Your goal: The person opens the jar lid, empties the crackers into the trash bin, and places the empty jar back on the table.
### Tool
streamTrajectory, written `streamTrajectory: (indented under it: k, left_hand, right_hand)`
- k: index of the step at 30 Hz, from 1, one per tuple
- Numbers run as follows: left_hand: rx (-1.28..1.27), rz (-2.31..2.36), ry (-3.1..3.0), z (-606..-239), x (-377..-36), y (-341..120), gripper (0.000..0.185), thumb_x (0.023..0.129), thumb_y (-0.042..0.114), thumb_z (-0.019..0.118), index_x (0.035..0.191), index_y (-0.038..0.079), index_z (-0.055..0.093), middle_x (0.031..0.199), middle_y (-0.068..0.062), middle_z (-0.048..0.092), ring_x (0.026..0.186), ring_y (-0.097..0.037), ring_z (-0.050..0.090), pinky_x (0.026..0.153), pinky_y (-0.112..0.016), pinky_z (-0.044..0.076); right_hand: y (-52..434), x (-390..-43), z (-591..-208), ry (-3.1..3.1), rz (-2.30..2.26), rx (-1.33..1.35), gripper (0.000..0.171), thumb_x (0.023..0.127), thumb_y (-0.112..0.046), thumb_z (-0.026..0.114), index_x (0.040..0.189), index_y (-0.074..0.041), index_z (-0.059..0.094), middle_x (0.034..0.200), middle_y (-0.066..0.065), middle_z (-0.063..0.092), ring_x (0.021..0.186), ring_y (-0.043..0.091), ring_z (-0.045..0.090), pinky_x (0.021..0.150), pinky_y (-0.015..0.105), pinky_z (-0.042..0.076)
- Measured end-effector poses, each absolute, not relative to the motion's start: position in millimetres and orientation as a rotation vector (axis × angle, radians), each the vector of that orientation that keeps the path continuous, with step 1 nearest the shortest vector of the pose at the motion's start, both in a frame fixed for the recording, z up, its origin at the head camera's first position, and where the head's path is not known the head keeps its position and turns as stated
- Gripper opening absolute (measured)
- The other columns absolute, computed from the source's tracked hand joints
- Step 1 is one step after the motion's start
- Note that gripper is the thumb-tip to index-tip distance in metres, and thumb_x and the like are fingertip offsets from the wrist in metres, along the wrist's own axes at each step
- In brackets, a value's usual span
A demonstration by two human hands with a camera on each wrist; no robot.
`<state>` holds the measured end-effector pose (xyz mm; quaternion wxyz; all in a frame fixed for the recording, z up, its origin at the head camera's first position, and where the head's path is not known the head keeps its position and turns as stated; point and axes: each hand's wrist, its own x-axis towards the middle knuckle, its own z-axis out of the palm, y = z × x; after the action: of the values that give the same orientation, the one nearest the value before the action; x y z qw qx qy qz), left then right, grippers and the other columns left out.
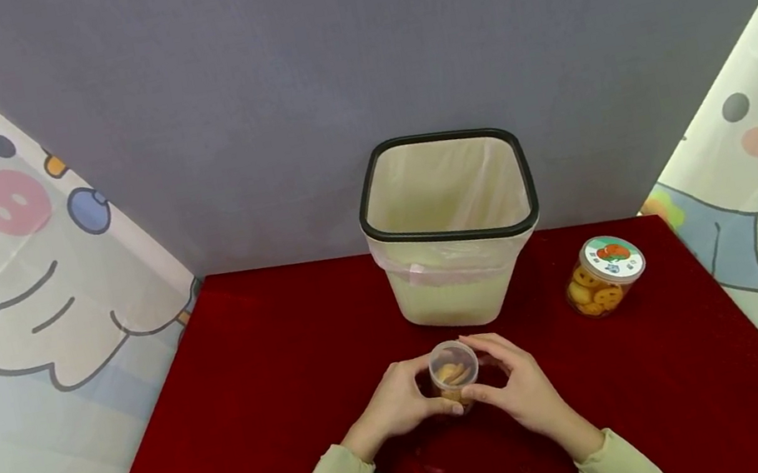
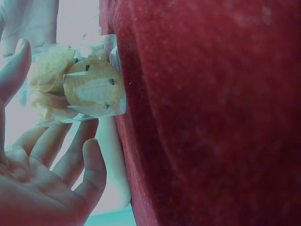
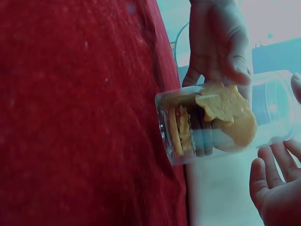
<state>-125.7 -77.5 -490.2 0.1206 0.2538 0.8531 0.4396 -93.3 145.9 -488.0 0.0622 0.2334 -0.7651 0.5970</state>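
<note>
Head view, lower centre: left hand (image 1: 399, 402) and right hand (image 1: 515, 383) gripped lidless biscuit tub (image 1: 453, 370) on desk (image 1: 259, 376) | biscuits remained inside | lined bin (image 1: 451, 225) behind | sealed jar (image 1: 604, 274) right, untouched

Both hands, left (image 1: 396, 402) and right (image 1: 515, 382), close together, fingers curled inward, forearms angled toward each other.

Head cam looks forward and down from above my arms onto the red surface (image 1: 259, 376), mid-distance. Both wrist cams sit very close, low at surface level, facing inward from opposite sides. All three share the clear jar (image 1: 454, 371) (image 2: 89, 87) (image 3: 207, 125) and the surface.
</note>
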Motion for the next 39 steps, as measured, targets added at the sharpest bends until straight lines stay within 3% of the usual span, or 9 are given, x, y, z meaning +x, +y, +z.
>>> streamTrajectory:
  k: [10, 22, 26, 29, 36, 39]
  left_hand:
    - [0.753, 1.283, 2.505, -492, -125, -78, 0.067, 0.073, 0.040, 0.089, 0.132, 0.024, 0.065, 0.116, 0.017, 0.067, 0.109, -0.004, 0.061, 0.096, -0.032, 0.048]
    - [0.763, 1.280, 2.513, -492, -125, -78, 0.066, 0.073, 0.042, 0.089, 0.132, 0.024, 0.065, 0.115, 0.018, 0.067, 0.107, -0.004, 0.061, 0.094, -0.031, 0.049]
    - [0.761, 1.295, 2.502, -492, -125, -78, 0.065, 0.073, 0.041, 0.089, 0.132, 0.024, 0.065, 0.115, 0.018, 0.067, 0.106, -0.003, 0.061, 0.093, -0.030, 0.049]
    - [0.757, 1.295, 2.504, -492, -125, -78, 0.065, 0.073, 0.040, 0.089, 0.131, 0.025, 0.065, 0.115, 0.018, 0.067, 0.107, -0.004, 0.061, 0.094, -0.030, 0.049]
    - [0.749, 1.287, 2.518, -491, -125, -78, 0.063, 0.072, 0.038, 0.090, 0.129, 0.026, 0.066, 0.114, 0.018, 0.067, 0.108, -0.004, 0.061, 0.095, -0.032, 0.049]
    - [0.754, 1.293, 2.514, -492, -125, -78, 0.064, 0.072, 0.037, 0.091, 0.130, 0.025, 0.066, 0.115, 0.018, 0.067, 0.108, -0.004, 0.061, 0.095, -0.032, 0.049]
  right_hand:
    - [153, -92, -486, -2.302, 1.761, 0.680, 0.053, 0.081, -0.006, 0.083, 0.130, -0.008, 0.064, 0.126, 0.006, 0.062, 0.112, 0.016, 0.059, 0.089, 0.036, 0.052]
    - [161, -93, -486, -2.235, 1.719, 0.667, 0.030, 0.083, 0.004, 0.078, 0.110, -0.007, 0.073, 0.110, 0.007, 0.069, 0.102, 0.019, 0.064, 0.085, 0.028, 0.053]
    - [159, -90, -480, -2.217, 1.719, 0.685, 0.030, 0.082, 0.012, 0.075, 0.109, 0.001, 0.072, 0.109, 0.015, 0.069, 0.102, 0.021, 0.064, 0.085, 0.025, 0.052]
    - [158, -89, -479, -2.197, 1.735, 0.718, 0.033, 0.082, 0.013, 0.074, 0.113, 0.004, 0.070, 0.112, 0.018, 0.067, 0.104, 0.023, 0.063, 0.086, 0.024, 0.051]
    - [157, -91, -481, -2.267, 1.801, 0.725, 0.045, 0.086, 0.003, 0.076, 0.129, -0.004, 0.064, 0.126, 0.009, 0.063, 0.114, 0.021, 0.059, 0.090, 0.029, 0.050]
    - [153, -91, -482, -2.293, 1.780, 0.745, 0.051, 0.085, 0.000, 0.077, 0.134, -0.004, 0.060, 0.130, 0.008, 0.060, 0.115, 0.027, 0.058, 0.091, 0.028, 0.049]
